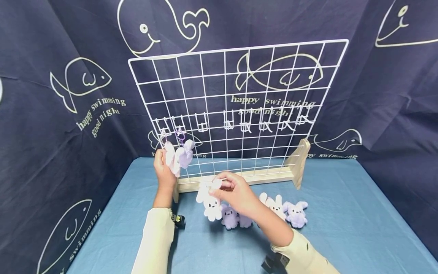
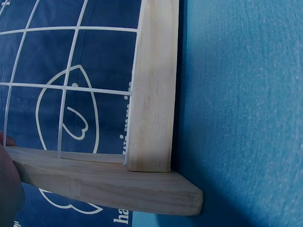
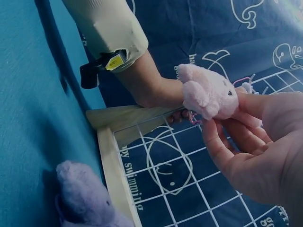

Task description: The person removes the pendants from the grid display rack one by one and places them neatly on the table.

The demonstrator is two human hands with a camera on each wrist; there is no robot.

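Your right hand (image 1: pixel 239 194) pinches a white plush bunny keychain (image 1: pixel 212 207) between thumb and fingers, holding it upright in front of the wire grid rack (image 1: pixel 239 50), left of the rack's middle and above the table. Your left hand (image 1: pixel 164 171) is at the rack's left end, its fingers curled round the wooden end piece (image 2: pixel 109 187), with part of that hand on each side of the wood. Just beside it, at the rack's left edge, a pale plush keychain (image 1: pixel 172 158) and a purple plush keychain (image 1: pixel 186 154) hang from the row of white hooks (image 1: pixel 202 126), touching each other; the purple one has a purple ring (image 1: pixel 179 135). In front of the rack's base, near your right hand, sit a purple bunny (image 1: pixel 229 217) and a second purple plush (image 1: pixel 245 221) partly hidden by your arm. In front of the rack's right part are a white bunny (image 1: pixel 275 206) and another purple bunny (image 1: pixel 296 214), side by side on the blue tablecloth (image 1: pixel 342 228). Behind the rack hangs a dark blue curtain (image 1: pixel 383 114) with fish and whale outlines.
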